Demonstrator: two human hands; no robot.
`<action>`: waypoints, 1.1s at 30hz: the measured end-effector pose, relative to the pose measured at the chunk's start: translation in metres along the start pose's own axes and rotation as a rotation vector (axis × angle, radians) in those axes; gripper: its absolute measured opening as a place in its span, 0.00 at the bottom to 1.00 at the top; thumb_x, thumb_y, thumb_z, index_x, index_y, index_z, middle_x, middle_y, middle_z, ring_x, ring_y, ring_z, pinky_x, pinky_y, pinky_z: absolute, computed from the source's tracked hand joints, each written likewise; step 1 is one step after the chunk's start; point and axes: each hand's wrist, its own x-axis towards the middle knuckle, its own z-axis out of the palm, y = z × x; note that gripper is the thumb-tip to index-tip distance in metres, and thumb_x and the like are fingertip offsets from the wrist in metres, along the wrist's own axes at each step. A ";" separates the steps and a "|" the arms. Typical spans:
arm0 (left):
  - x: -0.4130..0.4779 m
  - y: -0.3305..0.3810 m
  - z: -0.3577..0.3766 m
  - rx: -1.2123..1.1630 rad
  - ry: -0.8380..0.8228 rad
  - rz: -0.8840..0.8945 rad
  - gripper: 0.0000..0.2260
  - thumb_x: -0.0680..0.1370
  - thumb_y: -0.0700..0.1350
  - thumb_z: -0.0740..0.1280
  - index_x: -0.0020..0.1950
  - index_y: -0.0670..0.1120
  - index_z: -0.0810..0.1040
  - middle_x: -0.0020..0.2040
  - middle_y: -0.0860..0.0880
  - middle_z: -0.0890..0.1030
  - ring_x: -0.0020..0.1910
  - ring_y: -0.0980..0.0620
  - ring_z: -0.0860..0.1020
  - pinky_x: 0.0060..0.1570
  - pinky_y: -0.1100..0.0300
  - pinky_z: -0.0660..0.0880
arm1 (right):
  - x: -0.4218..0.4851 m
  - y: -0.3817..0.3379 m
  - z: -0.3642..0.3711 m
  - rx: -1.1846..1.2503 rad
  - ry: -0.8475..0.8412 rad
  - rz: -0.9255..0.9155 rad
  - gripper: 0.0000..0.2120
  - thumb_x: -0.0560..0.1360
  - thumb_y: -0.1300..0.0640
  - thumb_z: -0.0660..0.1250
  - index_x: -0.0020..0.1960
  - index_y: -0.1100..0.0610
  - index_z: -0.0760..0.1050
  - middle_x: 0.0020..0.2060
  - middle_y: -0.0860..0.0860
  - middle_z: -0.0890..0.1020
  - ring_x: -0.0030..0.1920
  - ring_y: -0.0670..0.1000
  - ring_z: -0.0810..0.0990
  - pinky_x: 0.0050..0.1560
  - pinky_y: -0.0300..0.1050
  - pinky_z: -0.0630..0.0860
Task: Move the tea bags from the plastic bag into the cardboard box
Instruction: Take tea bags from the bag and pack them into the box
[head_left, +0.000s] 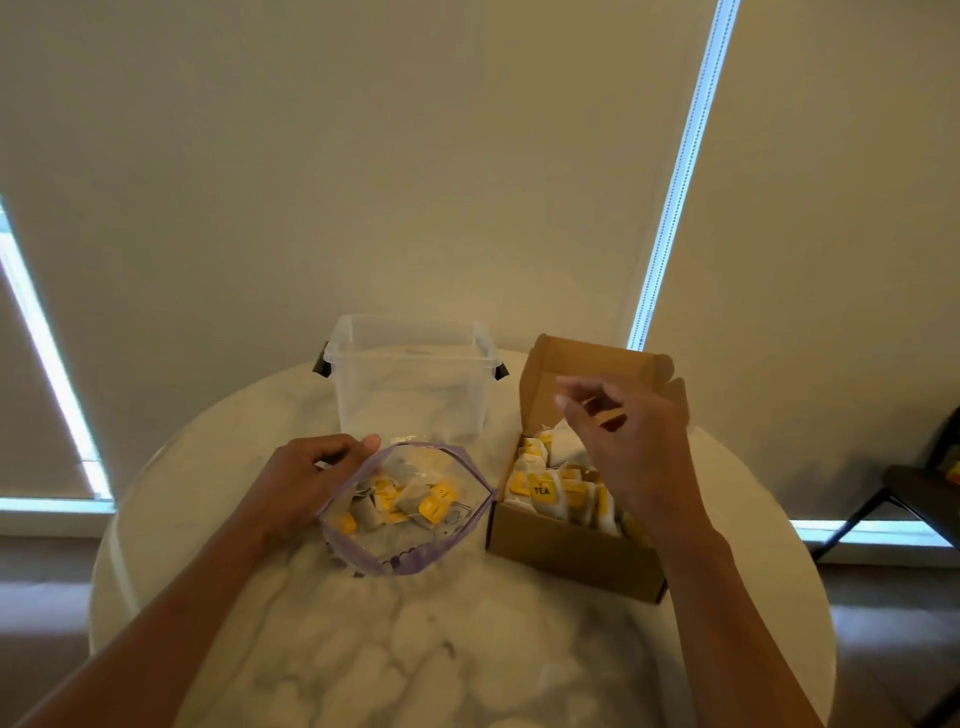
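Tea bags (410, 506) with yellow tags lie in a loose heap at the bottom of the plastic bag (415, 564), directly under the left hand (306, 480). That hand grips the bag's purple zip rim on its own side, thumb over the edge and fingers curled behind. This seems meant to keep the mouth spread into a wide oval so the other hand can reach in without the film collapsing. Just beside the bag, on the right hand's side, stands the cardboard box (571, 551) with its lid flap (597, 358) tipped back, leaving the interior clear. Filed rows (561, 499) of tea bags stand on edge inside it, tags upward, probably so more will fit. The right hand (628, 441) hovers over the far end of the box with its fingers bent. Something pale shows between them, but I cannot tell whether it pinches a tea bag or holds nothing. The two hands are well apart, one to each container. Beyond the left hand's fingertips sits a clear plastic tub (410, 379), unused, and everything rests on a round marbled table (415, 649).
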 end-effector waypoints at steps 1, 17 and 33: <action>0.001 -0.001 0.000 0.002 0.002 -0.007 0.21 0.81 0.66 0.67 0.47 0.52 0.90 0.40 0.51 0.88 0.39 0.55 0.81 0.46 0.56 0.78 | -0.004 -0.011 0.004 0.041 -0.046 -0.013 0.09 0.80 0.52 0.74 0.59 0.47 0.85 0.49 0.38 0.85 0.49 0.42 0.84 0.48 0.35 0.81; 0.001 -0.005 -0.002 0.103 0.028 0.041 0.24 0.83 0.66 0.66 0.48 0.47 0.88 0.41 0.46 0.85 0.36 0.58 0.76 0.42 0.59 0.74 | -0.046 -0.084 0.101 -0.484 -0.791 -0.265 0.19 0.79 0.56 0.73 0.69 0.55 0.78 0.60 0.54 0.82 0.59 0.56 0.81 0.59 0.50 0.79; -0.005 0.004 -0.003 0.047 0.026 0.075 0.20 0.85 0.61 0.67 0.43 0.50 0.87 0.33 0.52 0.81 0.32 0.60 0.73 0.40 0.58 0.72 | -0.051 -0.092 0.098 -0.380 -0.455 -0.372 0.15 0.75 0.57 0.76 0.59 0.47 0.80 0.56 0.45 0.80 0.51 0.51 0.82 0.40 0.44 0.74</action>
